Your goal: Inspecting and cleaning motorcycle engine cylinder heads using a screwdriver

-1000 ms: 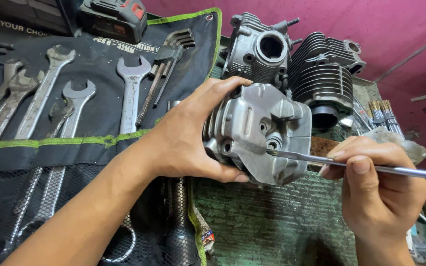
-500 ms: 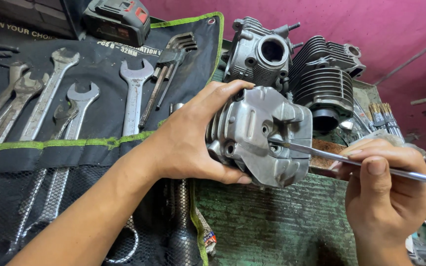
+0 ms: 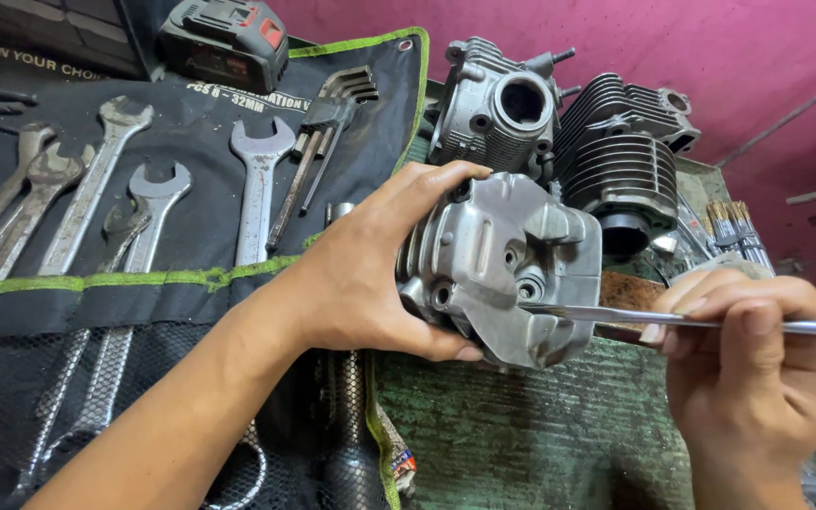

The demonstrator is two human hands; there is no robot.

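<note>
A person's left hand (image 3: 370,274) grips a silver engine cylinder head (image 3: 507,274) above a green workbench (image 3: 540,434), while the right hand (image 3: 757,368) pinches a thin metal rod (image 3: 691,321), its tip touching the casting. 2 more engine parts (image 3: 559,132) stand behind, beside a black wrench roll (image 3: 162,189).

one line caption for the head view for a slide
Left hand grips cylinder head while right hand sets thin metal tool against it.
</note>
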